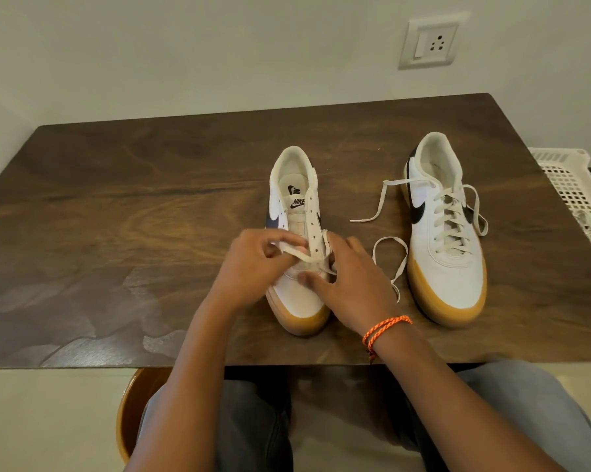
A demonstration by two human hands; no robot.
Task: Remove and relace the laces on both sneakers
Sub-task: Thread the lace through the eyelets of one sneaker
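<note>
While my left hand [253, 264] pinches one flat end of the lace [299, 255] between curled fingers, I log the grip first: closed on the lace, drawn across the lowest eyelets. My right hand [352, 287] rests on the toe side of the same shoe, thumb pressed to the vamp; a bit of lace rises by its fingers, but whether they pinch it I cannot tell.

Item one, near sneaker [297, 240]: white upper, gum sole, centre of the table [117, 206], toe toward me. Upper eyelets bare, tongue exposed; the lace crosses only at the bottom row. My reading: stripped and at the start of relacing, though it could equally be the last stretch of unlacing.

Item two, far sneaker [447, 233]: well apart to the right, laced through all rows, ends loose and untied on the wood.

Remaining, by my estimate: most of item one, possibly all of item two.
</note>
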